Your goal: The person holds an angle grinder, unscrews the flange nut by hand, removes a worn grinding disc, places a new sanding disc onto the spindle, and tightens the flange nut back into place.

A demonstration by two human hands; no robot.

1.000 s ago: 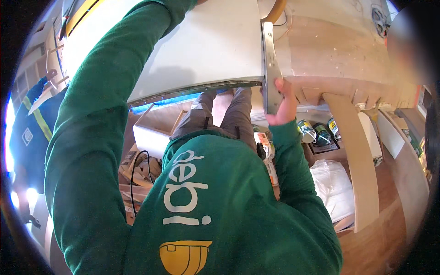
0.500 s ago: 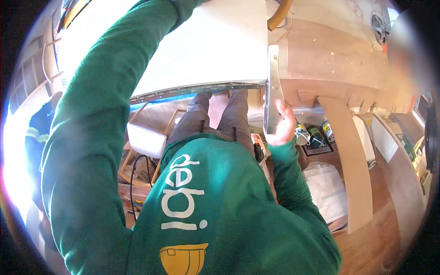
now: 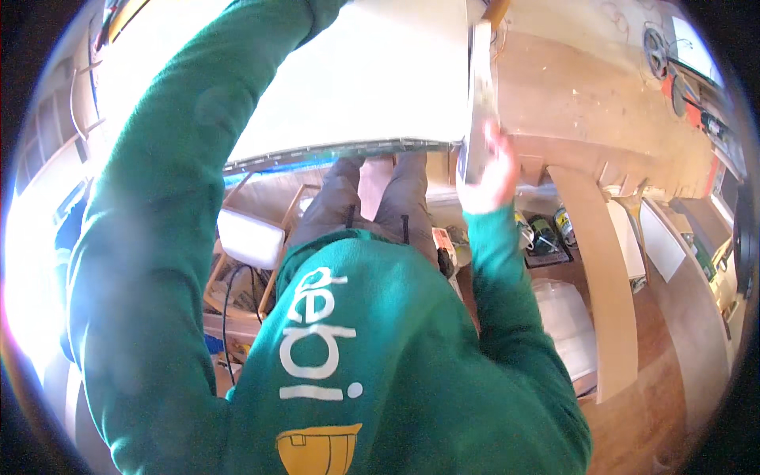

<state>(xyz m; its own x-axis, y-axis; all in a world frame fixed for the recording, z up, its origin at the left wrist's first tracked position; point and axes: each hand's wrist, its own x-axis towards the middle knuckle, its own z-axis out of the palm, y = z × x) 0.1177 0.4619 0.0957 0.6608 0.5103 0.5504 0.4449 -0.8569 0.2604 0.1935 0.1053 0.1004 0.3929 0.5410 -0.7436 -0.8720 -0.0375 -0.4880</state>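
My right hand (image 3: pixel 495 170) grips a long, flat metal bar (image 3: pixel 480 83) upright along the right edge of a bright white panel (image 3: pixel 364 75). A dark metal strip with hinge-like segments (image 3: pixel 317 150) runs along the panel's lower edge, with some blue beside it. My left arm (image 3: pixel 150 206) reaches up across the panel's left part; its green cuff is at the top edge and the hand is out of view. A yellow curved piece (image 3: pixel 495 12) lies beyond the bar's top.
Below are my legs, a white box (image 3: pixel 249 237) among wooden pieces, a black cable (image 3: pixel 227 317), cans (image 3: pixel 546 237), white plastic (image 3: pixel 562 332) and a long bent board (image 3: pixel 609 332). A wooden surface (image 3: pixel 578 95) spans the upper right. A blurry blue-clad shape (image 3: pixel 71 198) is at left.
The bar in my right hand slid down toward me half a second ago and is now back up along the panel's edge. The view has grown brighter and the left-side person is less visible.
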